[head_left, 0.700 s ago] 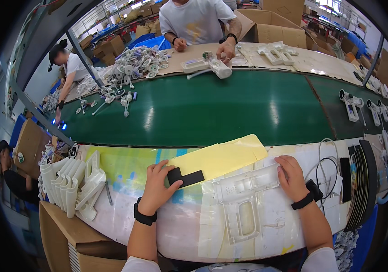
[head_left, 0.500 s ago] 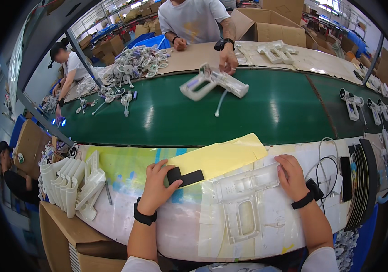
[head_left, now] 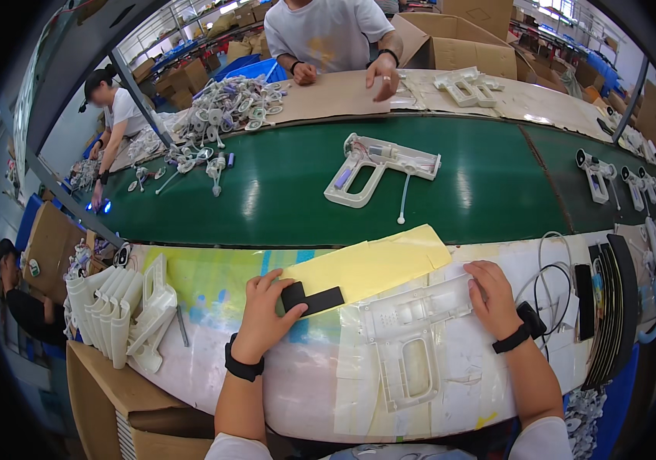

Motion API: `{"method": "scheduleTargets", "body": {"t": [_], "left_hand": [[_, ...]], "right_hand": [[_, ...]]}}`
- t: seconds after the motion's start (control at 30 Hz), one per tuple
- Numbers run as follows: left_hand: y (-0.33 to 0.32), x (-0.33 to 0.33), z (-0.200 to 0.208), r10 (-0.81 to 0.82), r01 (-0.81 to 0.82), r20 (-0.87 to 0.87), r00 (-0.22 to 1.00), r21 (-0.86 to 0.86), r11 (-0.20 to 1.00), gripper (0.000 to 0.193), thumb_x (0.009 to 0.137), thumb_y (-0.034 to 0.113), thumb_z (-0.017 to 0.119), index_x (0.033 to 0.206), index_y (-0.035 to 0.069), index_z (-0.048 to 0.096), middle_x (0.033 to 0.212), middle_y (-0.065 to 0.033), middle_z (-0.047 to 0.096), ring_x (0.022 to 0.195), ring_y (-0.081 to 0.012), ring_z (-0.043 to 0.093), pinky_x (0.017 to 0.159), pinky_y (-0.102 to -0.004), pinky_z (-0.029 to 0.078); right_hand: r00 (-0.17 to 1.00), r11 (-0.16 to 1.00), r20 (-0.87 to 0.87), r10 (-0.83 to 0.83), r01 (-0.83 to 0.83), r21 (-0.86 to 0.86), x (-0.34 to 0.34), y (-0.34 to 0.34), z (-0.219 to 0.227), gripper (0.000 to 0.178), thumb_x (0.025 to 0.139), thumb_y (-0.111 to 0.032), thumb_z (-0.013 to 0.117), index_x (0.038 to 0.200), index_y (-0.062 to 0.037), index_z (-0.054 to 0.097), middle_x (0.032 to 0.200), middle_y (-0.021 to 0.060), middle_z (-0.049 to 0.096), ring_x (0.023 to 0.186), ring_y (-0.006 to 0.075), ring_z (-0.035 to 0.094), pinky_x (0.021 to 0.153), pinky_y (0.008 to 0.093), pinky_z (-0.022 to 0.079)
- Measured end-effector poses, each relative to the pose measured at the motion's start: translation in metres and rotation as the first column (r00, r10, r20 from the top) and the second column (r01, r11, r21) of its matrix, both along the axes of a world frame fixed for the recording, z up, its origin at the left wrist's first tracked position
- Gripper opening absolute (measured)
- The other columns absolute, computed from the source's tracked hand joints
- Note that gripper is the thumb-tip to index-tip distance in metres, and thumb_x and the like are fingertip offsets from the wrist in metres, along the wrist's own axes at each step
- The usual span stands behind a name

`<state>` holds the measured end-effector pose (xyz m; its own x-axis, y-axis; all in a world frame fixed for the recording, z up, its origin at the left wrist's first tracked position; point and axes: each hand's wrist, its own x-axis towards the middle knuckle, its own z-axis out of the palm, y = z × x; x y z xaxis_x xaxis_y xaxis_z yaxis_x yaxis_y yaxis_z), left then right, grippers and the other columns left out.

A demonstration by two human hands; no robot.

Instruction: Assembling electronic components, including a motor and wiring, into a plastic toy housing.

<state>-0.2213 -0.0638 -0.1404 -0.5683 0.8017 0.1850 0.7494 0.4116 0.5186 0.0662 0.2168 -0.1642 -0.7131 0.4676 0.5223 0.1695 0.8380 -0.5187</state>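
My left hand (head_left: 268, 320) grips the left end of a yellow backing sheet (head_left: 374, 264), its thumb against the black foam pads (head_left: 314, 299) stuck there. To the right of these pads the sheet is bare. Below it, a white pistol-shaped plastic housing half (head_left: 372, 337) lies hollow side up on the worktable. My right hand (head_left: 494, 300) has its curled fingers at that housing's right end, thumb and fingertips touching its edge. On the green conveyor belt ahead rests another white housing (head_left: 382, 167) with inner parts and a thin tube fitted.
White shells (head_left: 113, 307) stand stacked at the table's left, beside a thin metal rod (head_left: 183, 326). Black foam strips (head_left: 616, 314) and a looped cable (head_left: 550, 268) lie at the right. Across the green belt (head_left: 282, 176) stands a co-worker (head_left: 324, 38); several housings sit on its right part.
The co-worker across the belt has let go of the white housing and drawn that hand back. The housing now lies on the belt, slightly farther right. My hands hold still.
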Motion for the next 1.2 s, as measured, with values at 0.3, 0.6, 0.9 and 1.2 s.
{"method": "scheduleTargets", "body": {"t": [0.3, 0.6, 0.9, 1.2], "left_hand": [[0.0, -0.003, -0.004, -0.006, 0.007, -0.034, 0.999, 0.023, 1.0, 0.048, 0.072, 0.018, 0.081, 0.113, 0.005, 0.062, 0.134, -0.0158, 0.051, 0.121, -0.0418, 0.04, 0.101, -0.047, 0.041], [0.003, 0.002, 0.002, -0.017, 0.018, -0.042, 0.999, 0.037, 0.999, 0.045, 0.072, 0.018, 0.08, 0.111, 0.004, 0.063, 0.13, -0.0181, 0.051, 0.118, -0.0406, 0.041, 0.101, -0.0462, 0.039], [-0.004, 0.003, -0.002, -0.005, 0.006, -0.03, 1.0, 0.028, 1.0, 0.046, 0.072, 0.02, 0.08, 0.112, 0.005, 0.062, 0.132, -0.0179, 0.051, 0.12, -0.0408, 0.041, 0.102, -0.0474, 0.038], [0.001, -0.001, -0.002, 0.016, -0.016, -0.018, 1.0, 0.02, 1.0, 0.048, 0.074, 0.02, 0.08, 0.116, 0.005, 0.061, 0.134, -0.0169, 0.049, 0.122, -0.042, 0.039, 0.103, -0.047, 0.039]], "right_hand": [[1.0, 1.0, 0.002, 0.004, -0.004, -0.013, -0.002, 0.002, -0.001, 0.027, 0.081, 0.0, 0.058, 0.107, 0.0023, 0.061, 0.105, 0.0189, 0.062, 0.1, 0.0367, 0.058, 0.09, 0.0424, 0.047], [1.0, 0.999, 0.01, -0.005, 0.005, 0.041, 0.009, 0.002, -0.003, 0.029, 0.081, 0.004, 0.058, 0.109, -0.0002, 0.061, 0.107, 0.0179, 0.061, 0.102, 0.0356, 0.057, 0.091, 0.0404, 0.047], [1.0, 1.0, -0.019, 0.015, -0.015, 0.018, 0.003, 0.002, -0.007, 0.029, 0.08, 0.005, 0.057, 0.109, -0.0002, 0.061, 0.106, 0.0187, 0.061, 0.101, 0.0364, 0.058, 0.091, 0.0412, 0.047], [1.0, 1.0, 0.017, 0.008, -0.007, -0.024, -0.001, 0.005, -0.003, 0.029, 0.081, 0.004, 0.056, 0.109, 0.0013, 0.061, 0.107, 0.0195, 0.061, 0.103, 0.0372, 0.057, 0.091, 0.0415, 0.047]]}}
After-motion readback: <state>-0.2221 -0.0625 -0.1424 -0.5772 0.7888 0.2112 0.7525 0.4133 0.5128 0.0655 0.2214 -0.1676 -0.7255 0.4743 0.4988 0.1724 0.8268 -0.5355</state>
